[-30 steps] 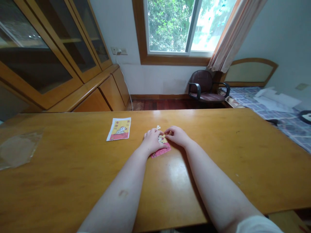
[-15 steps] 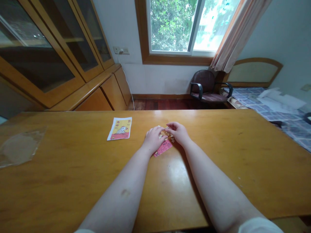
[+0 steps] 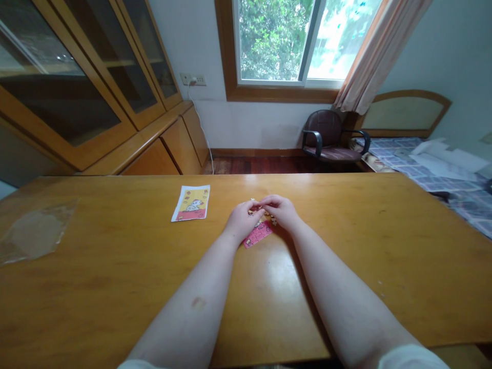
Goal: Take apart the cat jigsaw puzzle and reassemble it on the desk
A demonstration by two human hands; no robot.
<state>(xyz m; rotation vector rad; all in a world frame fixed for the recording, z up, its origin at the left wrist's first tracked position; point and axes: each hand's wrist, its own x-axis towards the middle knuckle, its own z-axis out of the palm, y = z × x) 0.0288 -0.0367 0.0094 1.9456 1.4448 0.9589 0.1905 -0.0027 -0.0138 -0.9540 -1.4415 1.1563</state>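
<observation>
Leftward of a part-built jigsaw (image 3: 258,236), a yellow-and-pink picture card (image 3: 192,204) lies flat. The left hand (image 3: 243,219) curls over the jigsaw's left side. The jigsaw's pink near band looks joined; its far part is mostly hidden. The right hand (image 3: 282,210) arches in from the jigsaw's right, the hands seeming to meet above it; whether either pinches a piece cannot be told. Loose pieces (image 3: 273,220) at the jigsaw's right suggest some assembly remains. The glossy wooden table (image 3: 96,287) carries clear plastic (image 3: 36,230) far left of the jigsaw. Beyond the jigsaw, left to right: glass-fronted cabinet (image 3: 151,148), bright window (image 3: 272,41), pink curtain (image 3: 380,56), dark armchair (image 3: 325,128), checked bed (image 3: 403,146).
</observation>
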